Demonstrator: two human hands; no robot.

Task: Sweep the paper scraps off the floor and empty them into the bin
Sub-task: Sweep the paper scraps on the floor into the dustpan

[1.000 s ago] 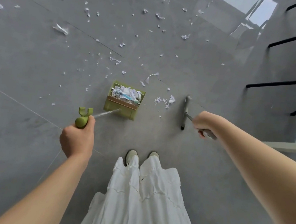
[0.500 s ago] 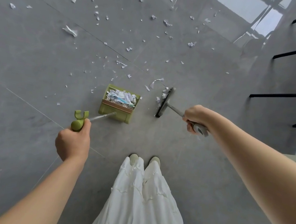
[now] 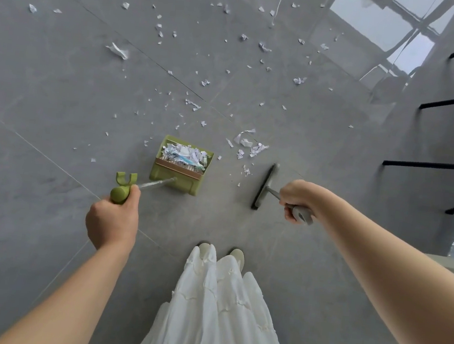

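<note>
Even soft daylight, window glare on glossy floor (image 3: 375, 27) upper right, faint shadows, wide-angle edge distortion, focus sharp

Person sweeping torn paper on a grey tiled floor, dustpan in one hand and broom in the other.

The left hand (image 3: 113, 220) grips the green handle end of a long-handled green dustpan (image 3: 181, 164), which stands on the floor (image 3: 60, 98) and holds a heap of paper scraps. The right hand (image 3: 297, 200) grips the grey handle of a broom whose dark broom head (image 3: 264, 186) rests on the floor to the right of the dustpan, apart from it. A small pile of scraps (image 3: 248, 146) lies just beyond the broom head; more paper scraps (image 3: 162, 30) are scattered farther off. A white skirt (image 3: 219, 311) and two pale shoes show below. Black chair legs (image 3: 431, 165) stand at the right.
</note>
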